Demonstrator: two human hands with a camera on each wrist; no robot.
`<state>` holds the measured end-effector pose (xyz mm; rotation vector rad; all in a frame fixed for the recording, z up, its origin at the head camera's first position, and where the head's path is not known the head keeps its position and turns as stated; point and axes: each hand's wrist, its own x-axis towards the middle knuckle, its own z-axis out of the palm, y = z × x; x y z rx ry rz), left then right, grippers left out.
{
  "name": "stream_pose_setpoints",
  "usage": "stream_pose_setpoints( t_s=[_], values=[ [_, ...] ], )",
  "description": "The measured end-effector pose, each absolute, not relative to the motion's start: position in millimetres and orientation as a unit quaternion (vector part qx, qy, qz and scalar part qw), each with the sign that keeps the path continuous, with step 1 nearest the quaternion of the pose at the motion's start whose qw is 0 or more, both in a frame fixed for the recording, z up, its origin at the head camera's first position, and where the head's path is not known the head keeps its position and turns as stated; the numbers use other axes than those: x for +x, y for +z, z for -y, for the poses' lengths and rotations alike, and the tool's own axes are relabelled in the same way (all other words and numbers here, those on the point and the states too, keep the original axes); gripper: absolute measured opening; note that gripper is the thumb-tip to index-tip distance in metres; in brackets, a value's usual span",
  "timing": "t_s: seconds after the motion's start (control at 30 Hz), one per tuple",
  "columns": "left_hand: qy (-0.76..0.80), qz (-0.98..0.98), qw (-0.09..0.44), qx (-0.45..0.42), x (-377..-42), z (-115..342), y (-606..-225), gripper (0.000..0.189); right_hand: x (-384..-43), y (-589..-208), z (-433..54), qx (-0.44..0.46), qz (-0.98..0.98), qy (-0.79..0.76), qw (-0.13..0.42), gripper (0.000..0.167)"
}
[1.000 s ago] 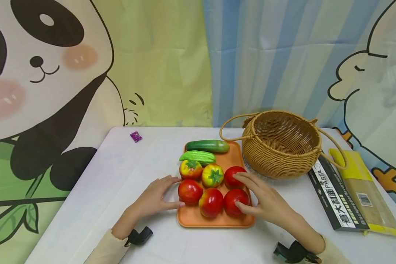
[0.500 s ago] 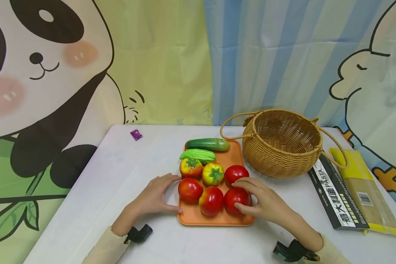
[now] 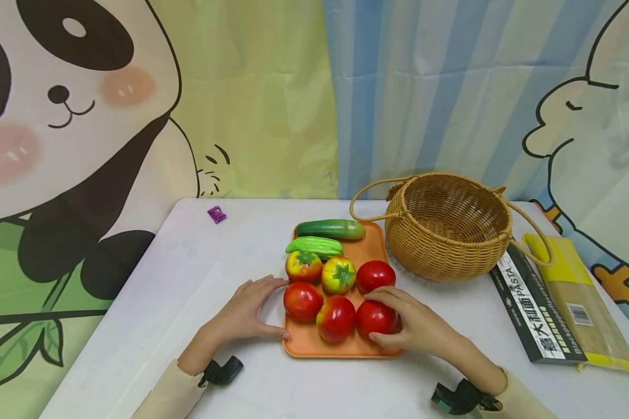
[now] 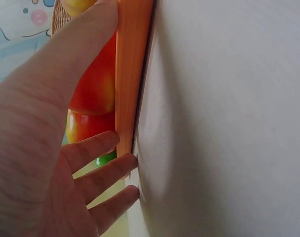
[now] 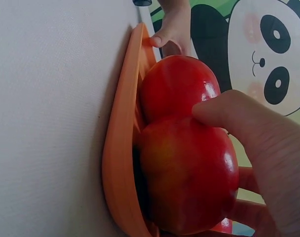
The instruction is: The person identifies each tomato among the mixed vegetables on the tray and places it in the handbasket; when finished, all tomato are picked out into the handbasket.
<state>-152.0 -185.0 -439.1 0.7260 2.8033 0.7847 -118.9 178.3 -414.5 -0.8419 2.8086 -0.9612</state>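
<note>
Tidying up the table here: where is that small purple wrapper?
In the head view the purple wrapper lies alone at the table's far left, near the panda backdrop, well left of the orange tray.

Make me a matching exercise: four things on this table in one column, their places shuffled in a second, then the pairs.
1. cucumber
2. basket
3. purple wrapper
4. pasta box

A. far left of the table, alone
B. right of the tray, behind the right hand
C. back edge of the orange tray
D. right side of the table, lying flat

Pairs: 1-C, 2-B, 3-A, 4-D
</note>
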Motion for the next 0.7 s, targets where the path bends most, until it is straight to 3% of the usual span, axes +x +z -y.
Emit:
stream_pose_setpoints(
  t_s=[0.7],
  values=[
    [0.255, -0.934, 0.069, 0.242, -152.1, 184.7, -438.3, 0.101, -115.7, -423.1, -173.7, -0.28, -0.908, -0.308, 0.044, 0.07]
  ],
)
